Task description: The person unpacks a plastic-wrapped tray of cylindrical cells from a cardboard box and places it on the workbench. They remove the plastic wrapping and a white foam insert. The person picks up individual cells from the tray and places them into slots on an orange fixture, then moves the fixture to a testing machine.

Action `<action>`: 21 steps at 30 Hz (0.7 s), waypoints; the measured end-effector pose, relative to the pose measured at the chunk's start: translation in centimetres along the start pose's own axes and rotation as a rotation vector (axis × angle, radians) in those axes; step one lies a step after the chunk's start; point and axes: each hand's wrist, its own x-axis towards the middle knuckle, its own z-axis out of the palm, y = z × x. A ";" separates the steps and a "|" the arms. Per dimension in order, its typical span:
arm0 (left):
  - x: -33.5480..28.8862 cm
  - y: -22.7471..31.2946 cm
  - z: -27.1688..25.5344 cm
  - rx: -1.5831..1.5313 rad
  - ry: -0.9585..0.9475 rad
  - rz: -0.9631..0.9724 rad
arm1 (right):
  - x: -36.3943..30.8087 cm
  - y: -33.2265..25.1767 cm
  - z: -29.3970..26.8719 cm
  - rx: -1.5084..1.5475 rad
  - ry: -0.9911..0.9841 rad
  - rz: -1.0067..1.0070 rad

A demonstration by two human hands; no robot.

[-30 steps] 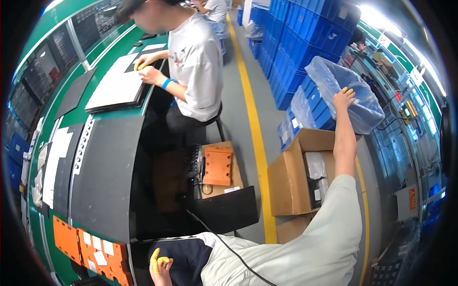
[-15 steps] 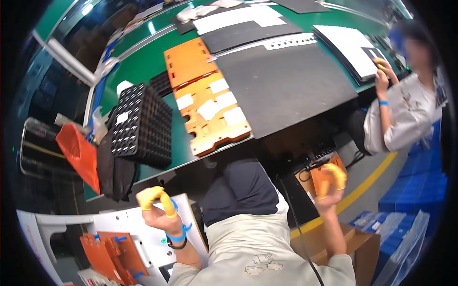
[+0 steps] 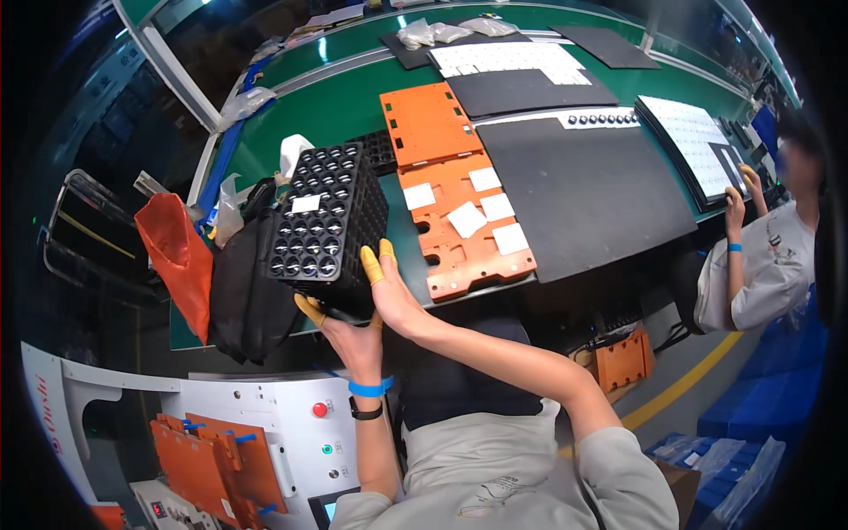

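The tall stack of black plastic trays with round cells (image 3: 331, 225) was at the near edge of the green tabletop (image 3: 327, 110), left of centre, one white rectangular label (image 3: 306, 204) on its upper face. Two hands touched it: the left hand (image 3: 353, 343), with one blue band (image 3: 370, 388) and one black band (image 3: 365, 412) at the wrist, low on the near side, and the right hand (image 3: 395, 299) on the right side. Their fingers (image 3: 374, 263), some capped in yellow, were stretched against the stack; I could not tell whether they were closed in a grip, nor whether the base touched the surface. Just right lay two flat orange plastic plates (image 3: 433, 128), end to end, the nearer carrying five white square cards (image 3: 466, 220). Beside those lay one large dark grey rectangular mat (image 3: 592, 190). Left of the stack were one red-orange bag (image 3: 177, 256) and one black fabric bag (image 3: 243, 296). Farther back lay three pale plastic bags (image 3: 450, 33). At the far right, a co-worker's two hands (image 3: 734, 209) were at one pile of white-topped dark sheets (image 3: 680, 141)
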 end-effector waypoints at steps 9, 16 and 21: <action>0.8 0.8 0.3 0.086 0.038 -0.045 | 3.1 1.5 0.5 0.111 0.054 -0.022; 0.0 -1.6 1.8 0.210 0.106 -0.100 | 4.7 1.2 2.3 0.053 0.060 -0.048; 0.1 -1.5 2.4 0.254 0.113 -0.105 | 6.2 1.6 2.1 0.030 0.008 -0.092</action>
